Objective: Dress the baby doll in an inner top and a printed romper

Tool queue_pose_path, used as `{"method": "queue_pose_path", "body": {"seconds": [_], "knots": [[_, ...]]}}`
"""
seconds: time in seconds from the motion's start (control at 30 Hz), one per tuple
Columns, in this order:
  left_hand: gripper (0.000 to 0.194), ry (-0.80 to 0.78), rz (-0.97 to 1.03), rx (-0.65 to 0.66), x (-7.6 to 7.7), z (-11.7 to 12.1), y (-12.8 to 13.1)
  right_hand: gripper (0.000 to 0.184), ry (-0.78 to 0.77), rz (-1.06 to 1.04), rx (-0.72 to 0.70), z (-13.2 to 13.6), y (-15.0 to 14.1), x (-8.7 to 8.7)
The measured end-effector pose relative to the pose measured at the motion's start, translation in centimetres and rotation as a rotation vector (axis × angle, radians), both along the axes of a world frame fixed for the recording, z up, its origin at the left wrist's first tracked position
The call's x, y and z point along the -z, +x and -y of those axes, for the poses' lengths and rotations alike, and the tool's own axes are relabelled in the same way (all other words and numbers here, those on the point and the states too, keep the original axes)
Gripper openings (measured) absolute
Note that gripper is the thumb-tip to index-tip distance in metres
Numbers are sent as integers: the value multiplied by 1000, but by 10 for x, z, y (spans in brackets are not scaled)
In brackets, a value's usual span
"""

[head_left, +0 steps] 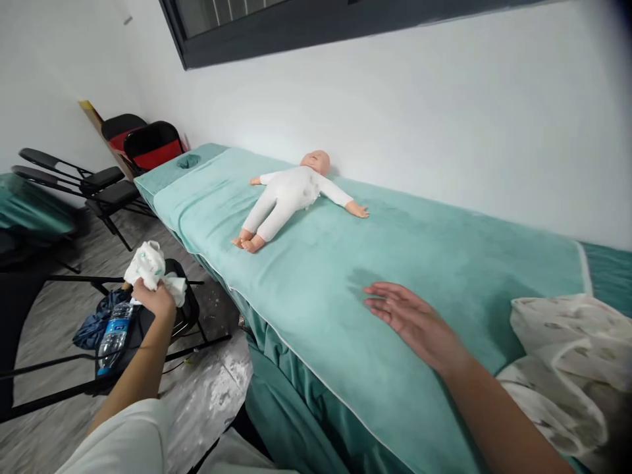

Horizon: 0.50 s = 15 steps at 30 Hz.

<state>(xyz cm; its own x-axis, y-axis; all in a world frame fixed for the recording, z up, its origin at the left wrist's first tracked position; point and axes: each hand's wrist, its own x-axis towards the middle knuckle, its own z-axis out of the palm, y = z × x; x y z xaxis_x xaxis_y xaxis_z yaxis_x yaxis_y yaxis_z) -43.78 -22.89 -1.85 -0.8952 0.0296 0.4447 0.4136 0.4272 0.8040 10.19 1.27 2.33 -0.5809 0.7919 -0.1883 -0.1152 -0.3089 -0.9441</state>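
A massage table (306, 289) with face hole (188, 161) suggests a treatment room.

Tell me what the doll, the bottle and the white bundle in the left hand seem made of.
Doll: bare head probably vinyl, smooth-surfaced; white covering matte, so perhaps cloth. Bottle: likely plastic, clear and glossy. White bundle in the left hand: soft, matte, crumpled; fabric or paper, I can't tell.
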Motion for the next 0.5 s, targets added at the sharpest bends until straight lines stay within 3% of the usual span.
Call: {"method": "queue_pose_path", "body": {"seconds": [0.07, 0.17, 0.37, 0.5], "knots": [[27, -58, 50, -124, 11, 19, -8, 34, -32, 3, 42, 4, 13, 0], [26, -190, 131, -173, 23, 37, -17, 32, -60, 16, 52, 9, 26, 2], [40, -516, 322, -152, 38, 59, -34, 27, -20, -16, 80, 14, 38, 7], [54, -655, 412, -96, 35, 59, -32, 27, 12, -58, 66, 14, 34, 4]]}}
